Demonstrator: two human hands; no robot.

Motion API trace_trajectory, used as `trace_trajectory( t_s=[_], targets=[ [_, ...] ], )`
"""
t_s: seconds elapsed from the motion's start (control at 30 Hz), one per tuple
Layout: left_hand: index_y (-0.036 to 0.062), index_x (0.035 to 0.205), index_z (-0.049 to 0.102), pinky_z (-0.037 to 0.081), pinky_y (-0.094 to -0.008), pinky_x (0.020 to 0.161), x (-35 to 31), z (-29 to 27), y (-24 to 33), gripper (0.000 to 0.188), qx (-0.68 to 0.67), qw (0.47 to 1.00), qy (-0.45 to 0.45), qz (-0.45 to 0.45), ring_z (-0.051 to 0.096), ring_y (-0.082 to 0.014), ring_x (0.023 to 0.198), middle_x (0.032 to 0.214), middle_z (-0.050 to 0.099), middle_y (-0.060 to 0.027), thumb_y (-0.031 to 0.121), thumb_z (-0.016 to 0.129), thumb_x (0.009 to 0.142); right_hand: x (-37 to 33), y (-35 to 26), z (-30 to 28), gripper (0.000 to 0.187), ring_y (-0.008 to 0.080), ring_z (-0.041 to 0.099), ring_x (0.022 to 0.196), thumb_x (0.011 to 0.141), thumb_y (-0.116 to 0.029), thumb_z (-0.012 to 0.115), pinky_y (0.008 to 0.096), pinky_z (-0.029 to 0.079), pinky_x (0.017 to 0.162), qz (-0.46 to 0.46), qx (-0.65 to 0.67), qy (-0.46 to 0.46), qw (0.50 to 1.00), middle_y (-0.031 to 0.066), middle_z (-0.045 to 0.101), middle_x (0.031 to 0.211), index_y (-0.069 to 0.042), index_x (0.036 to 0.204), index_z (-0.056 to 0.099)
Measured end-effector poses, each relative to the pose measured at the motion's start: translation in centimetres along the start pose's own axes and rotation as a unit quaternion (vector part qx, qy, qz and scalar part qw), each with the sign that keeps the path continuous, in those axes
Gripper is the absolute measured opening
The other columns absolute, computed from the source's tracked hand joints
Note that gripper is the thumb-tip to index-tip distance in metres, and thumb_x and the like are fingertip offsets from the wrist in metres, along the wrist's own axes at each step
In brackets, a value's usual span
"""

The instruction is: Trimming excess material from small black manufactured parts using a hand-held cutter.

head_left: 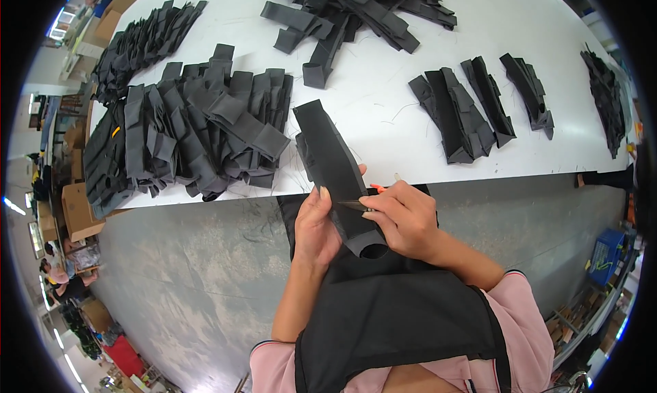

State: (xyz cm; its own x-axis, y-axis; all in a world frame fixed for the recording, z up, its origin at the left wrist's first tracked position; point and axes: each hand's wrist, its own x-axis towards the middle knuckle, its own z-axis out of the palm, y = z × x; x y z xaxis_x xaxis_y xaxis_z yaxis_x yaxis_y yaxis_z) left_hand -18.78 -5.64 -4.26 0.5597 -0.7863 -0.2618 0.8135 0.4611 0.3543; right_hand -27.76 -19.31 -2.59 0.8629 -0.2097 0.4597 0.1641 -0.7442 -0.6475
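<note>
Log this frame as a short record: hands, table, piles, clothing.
Left hand: holds a black fabric strip
Right hand: holds a small metal tool over the strip; exact kind unclear
Table: white, beyond the hands
Piles: front-left pile, far-middle heap, smaller right group
Clothing: black apron, pink shirt

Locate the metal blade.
Head view, near centre: the metal blade points left from the right hand, over the black fabric piece held in the left hand.
</note>
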Motion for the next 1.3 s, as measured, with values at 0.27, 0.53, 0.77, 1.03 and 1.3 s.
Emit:
trace_trajectory(
  t_s=[0.27, 0.53, 0.77, 1.03, 1.3],
  targets=[
    [-0.0040, 0.129, 0.040, 0.049, -0.0357, 0.090, 0.2, 0.8, -0.1, 0.042, 0.124, 0.984, 0.122, 0.031, 0.056, -0.0234, 0.107, 0.129, 0.048, -0.0186, 0.022, 0.043, 0.096, -0.8, 0.3, -1.2, 0.028, 0.0211, 0.056, 0.061, 0.065, 0.000, 0.072, 0.0295, 0.045, 0.053, 0.053, 0.034, 0.036, 0.997, 0.0069, 0.053, 0.075, -0.004, 0.091, 0.063],
    [-0.0064, 0.125, 0.042, 0.050, -0.0350, 0.089, 0.5, 1.1, -0.1, 0.041, 0.120, 0.984, 0.129, 0.017, 0.057, -0.0248, 0.106, 0.123, 0.052, -0.0169, 0.022, 0.042, 0.097, -2.2, 0.8, -1.9, 0.030, 0.0175, 0.053, 0.062, 0.066, 0.004, 0.071, 0.0275, 0.044, 0.054, 0.126, 0.046, 0.015, 0.991, 0.0082, 0.052, 0.080, -0.004, 0.093, 0.064],
    [-0.0064, 0.123, 0.044, 0.050, -0.0342, 0.088, 0.3, 1.6, -0.4, 0.039, 0.110, 0.984, 0.142, 0.002, 0.058, -0.0248, 0.104, 0.122, 0.053, -0.0169, 0.022, 0.043, 0.096, -1.6, 1.1, -1.8, 0.030, 0.0203, 0.053, 0.061, 0.065, 0.002, 0.072, 0.0277, 0.043, 0.053, 0.075, 0.007, 0.030, 0.997, 0.0075, 0.052, 0.076, -0.004, 0.093, 0.064],
    [-0.0060, 0.122, 0.046, 0.050, -0.0333, 0.088, 0.5, 1.7, -0.4, 0.038, 0.152, 0.977, 0.149, 0.006, 0.058, -0.0245, 0.104, 0.119, 0.055, -0.0162, 0.022, 0.043, 0.096, -1.7, 0.8, -2.2, 0.029, 0.0213, 0.055, 0.061, 0.064, 0.000, 0.071, 0.0295, 0.043, 0.052, 0.064, -0.031, 0.034, 0.997, 0.0068, 0.053, 0.075, -0.004, 0.092, 0.063],
    [-0.0062, 0.118, 0.048, 0.052, -0.0341, 0.086, 0.3, 1.2, -0.4, 0.036, 0.152, 0.974, 0.167, -0.019, 0.059, -0.0217, 0.101, 0.119, 0.055, -0.0155, 0.022, 0.046, 0.095, -1.9, 1.1, -1.9, 0.028, 0.0222, 0.054, 0.061, 0.065, 0.003, 0.071, 0.0294, 0.043, 0.052, 0.086, 0.007, 0.036, 0.996, 0.0085, 0.053, 0.075, -0.003, 0.092, 0.064]
  ],
)
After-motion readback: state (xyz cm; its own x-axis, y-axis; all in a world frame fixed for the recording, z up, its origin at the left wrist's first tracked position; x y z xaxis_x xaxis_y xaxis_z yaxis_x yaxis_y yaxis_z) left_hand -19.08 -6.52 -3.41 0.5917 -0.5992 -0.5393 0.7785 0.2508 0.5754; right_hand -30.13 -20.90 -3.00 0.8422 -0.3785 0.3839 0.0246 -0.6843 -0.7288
